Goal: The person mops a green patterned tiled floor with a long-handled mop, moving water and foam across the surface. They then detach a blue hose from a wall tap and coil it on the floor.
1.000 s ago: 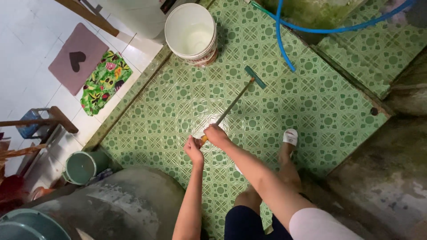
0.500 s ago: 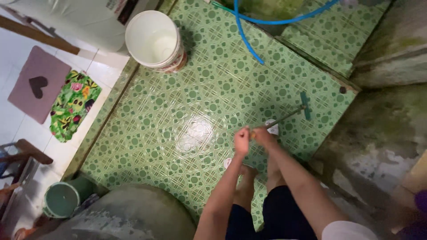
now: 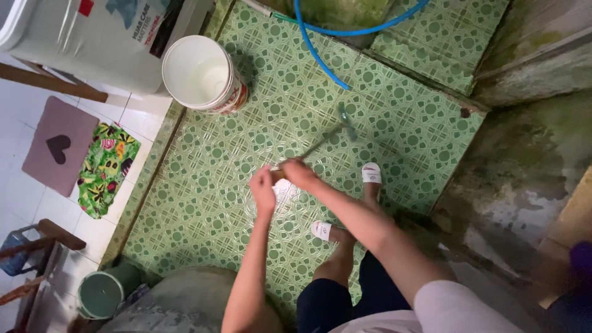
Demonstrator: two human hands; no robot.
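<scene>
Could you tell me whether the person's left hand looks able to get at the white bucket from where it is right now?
Probably not without letting go: the left hand grips the brush handle together with the right hand, and the white bucket stands apart across bare green floor. Nothing blocks the path.

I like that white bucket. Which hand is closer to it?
Left. The left hand lies nearer the white bucket; the right hand, gripping the brush handle, sits further right.

The green patterned floor tiles [image 3: 259, 117] looked glossy and wet. The white bucket [image 3: 200, 74] at upper left seemed smooth plastic, the blue hose [image 3: 311, 46] rubbery. The wall [image 3: 524, 160] at right was rough, stained concrete; the floral cloth [image 3: 108, 166] was matt.
</scene>
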